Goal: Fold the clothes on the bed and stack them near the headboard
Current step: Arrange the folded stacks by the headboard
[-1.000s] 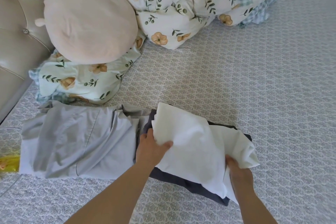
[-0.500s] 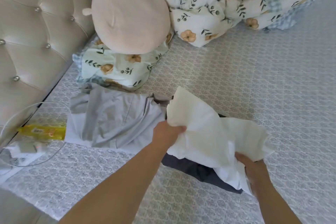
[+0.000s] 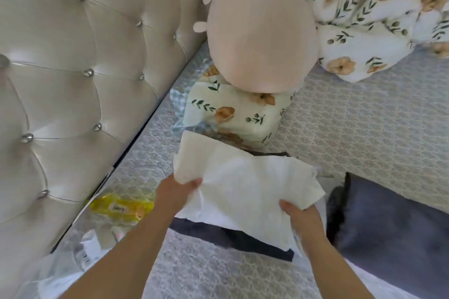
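Note:
A folded white garment (image 3: 245,187) is held by both hands close to the tufted beige headboard (image 3: 73,85). My left hand (image 3: 178,192) grips its left edge, thumb on top. My right hand (image 3: 301,219) grips its near right corner. A dark navy garment (image 3: 230,235) lies directly under the white one, and only its near edge shows. Whether the pair rests on the bed or hangs just above it cannot be told.
A round pink plush cushion (image 3: 260,31) sits on a floral pillow (image 3: 233,116) just beyond the garments. A floral duvet (image 3: 374,22) is bunched at the back right. A dark blue-grey fabric piece (image 3: 393,228) lies to the right. A clear bag with a yellow packet (image 3: 121,207) lies by the headboard.
Both hands carried the white garment, with the dark one under it, left toward the headboard. The view turned that way, and the light grey garment is no longer in sight.

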